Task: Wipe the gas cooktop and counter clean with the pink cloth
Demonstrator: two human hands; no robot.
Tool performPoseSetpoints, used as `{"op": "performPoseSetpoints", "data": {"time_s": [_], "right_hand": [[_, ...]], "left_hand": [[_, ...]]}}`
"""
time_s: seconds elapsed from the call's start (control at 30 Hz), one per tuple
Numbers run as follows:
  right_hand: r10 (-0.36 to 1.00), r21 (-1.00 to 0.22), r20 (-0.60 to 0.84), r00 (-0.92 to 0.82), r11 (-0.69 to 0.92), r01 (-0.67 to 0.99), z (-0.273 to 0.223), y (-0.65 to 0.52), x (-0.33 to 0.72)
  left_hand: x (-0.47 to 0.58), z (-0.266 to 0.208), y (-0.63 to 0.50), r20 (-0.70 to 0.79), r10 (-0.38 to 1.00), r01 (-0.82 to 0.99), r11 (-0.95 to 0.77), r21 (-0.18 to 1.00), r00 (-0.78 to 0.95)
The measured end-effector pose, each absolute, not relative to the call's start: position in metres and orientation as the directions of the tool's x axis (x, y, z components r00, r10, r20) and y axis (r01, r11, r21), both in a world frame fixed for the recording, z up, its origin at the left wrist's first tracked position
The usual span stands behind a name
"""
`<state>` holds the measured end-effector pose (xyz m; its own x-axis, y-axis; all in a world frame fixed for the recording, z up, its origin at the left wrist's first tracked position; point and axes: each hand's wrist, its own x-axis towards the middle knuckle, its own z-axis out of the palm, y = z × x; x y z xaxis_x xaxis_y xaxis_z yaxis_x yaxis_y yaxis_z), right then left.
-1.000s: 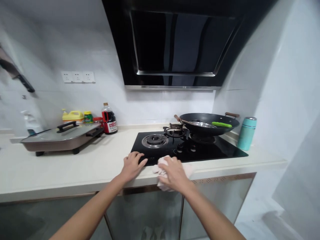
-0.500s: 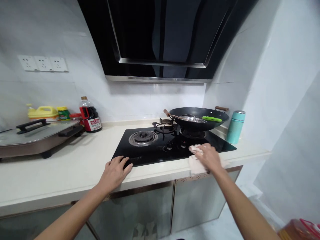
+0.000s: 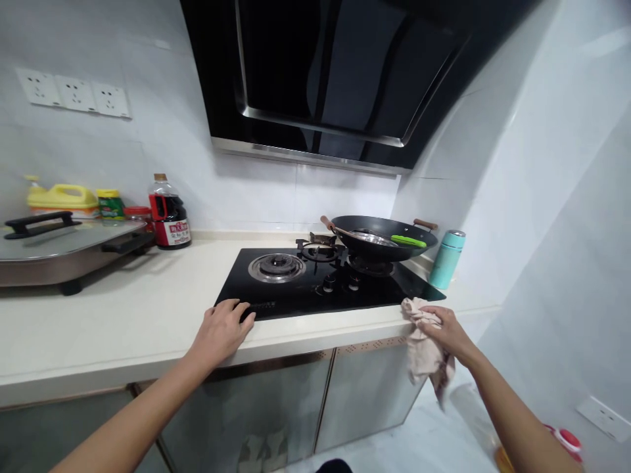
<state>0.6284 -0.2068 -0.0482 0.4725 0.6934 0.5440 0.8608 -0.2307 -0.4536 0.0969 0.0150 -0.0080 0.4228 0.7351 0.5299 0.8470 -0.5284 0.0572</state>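
Note:
My left hand (image 3: 223, 330) rests on the front left corner of the black glass gas stove (image 3: 290, 303), fingers spread and holding nothing. At the right end of the counter's front edge, my right hand (image 3: 446, 330) grips a pale pink cloth (image 3: 428, 355). Part of the cloth touches the counter edge, and the rest hangs down in front of the cabinet. A black wok (image 3: 389, 250) stands on the right burner, with a bright green handle (image 3: 408, 242) and a shiny metal piece inside it. The left burner (image 3: 277, 268) is uncovered.
A turquoise flask (image 3: 447, 260) stands by the stove's right side. To the left are a soy sauce bottle (image 3: 169, 217), a lidded electric pan (image 3: 64, 253) and a yellow jug (image 3: 64, 198). The black range hood (image 3: 325, 79) overhangs the stove.
My right hand has moved right with the cloth, from the stove's front edge to the counter's right end; the cloth now hangs down. My left hand stays on the stove corner. The view has tilted.

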Motion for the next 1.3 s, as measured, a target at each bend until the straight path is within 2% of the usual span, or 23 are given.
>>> {"op": "performPoseSetpoints", "data": {"time_s": [0.1,0.17,0.23,0.3,0.37,0.47,0.53,0.63,0.73,0.8,0.97,1.1,1.17,1.3], "right_hand": [[0.761,-0.582,0.509,0.403,-0.041,0.812,-0.049,-0.218,0.598],[0.767,-0.606,0.525,0.369,0.032,0.795,-0.05,-0.224,0.577],[0.779,-0.628,0.519,0.353,0.067,0.775,-0.051,-0.229,0.556],[0.803,-0.663,0.487,0.344,0.083,0.744,-0.05,-0.236,0.538],[0.835,-0.704,0.442,0.328,0.097,0.704,-0.049,-0.245,0.522],[0.885,-0.782,0.361,0.296,0.113,0.613,-0.046,-0.26,0.511],[0.913,-0.848,0.3,0.276,0.122,0.516,-0.045,-0.27,0.513],[0.949,-0.965,0.201,0.244,0.148,0.217,-0.043,-0.28,0.522],[0.966,-0.983,0.137,0.218,0.159,-0.087,-0.043,-0.285,0.525],[0.965,-0.971,0.131,0.227,0.171,-0.165,-0.042,-0.285,0.524],[0.941,-0.944,0.13,0.312,0.214,-0.251,-0.047,-0.281,0.522],[0.972,-0.962,0.079,0.219,0.132,-0.238,-0.063,-0.277,0.512],[0.977,-0.975,0.051,0.206,0.093,-0.201,-0.067,-0.276,0.506],[0.907,-0.989,0.095,0.411,0.133,-0.065,-0.054,-0.277,0.506]], "left_hand": [[0.107,-0.005,0.008,0.627,0.658,0.74,-0.646,0.187,0.417],[0.129,-0.003,-0.01,0.665,0.596,0.545,-0.773,0.324,0.45],[0.167,-0.004,-0.039,0.628,0.574,0.28,-0.814,0.509,0.525],[0.215,-0.011,-0.074,0.506,0.605,0.092,-0.692,0.716,0.615],[0.263,-0.021,-0.107,0.334,0.63,0.004,-0.472,0.882,0.701],[0.319,-0.034,-0.139,0.105,0.542,-0.055,-0.107,0.993,0.834],[0.341,-0.036,-0.147,0.026,0.492,-0.071,0.073,0.995,0.87],[0.357,-0.03,-0.147,0.008,0.534,-0.117,0.171,0.978,0.845],[0.367,-0.02,-0.145,0.044,0.547,-0.211,0.246,0.946,0.836],[0.374,-0.016,-0.145,0.042,0.539,-0.244,0.308,0.919,0.841],[0.38,-0.013,-0.145,0.061,0.53,-0.335,0.44,0.833,0.846],[0.374,-0.013,-0.143,0.078,0.45,-0.361,0.589,0.723,0.89],[0.371,-0.015,-0.141,0.076,0.426,-0.343,0.598,0.725,0.902],[0.365,-0.024,-0.14,0.014,0.462,-0.314,0.58,0.752,0.887]]}}
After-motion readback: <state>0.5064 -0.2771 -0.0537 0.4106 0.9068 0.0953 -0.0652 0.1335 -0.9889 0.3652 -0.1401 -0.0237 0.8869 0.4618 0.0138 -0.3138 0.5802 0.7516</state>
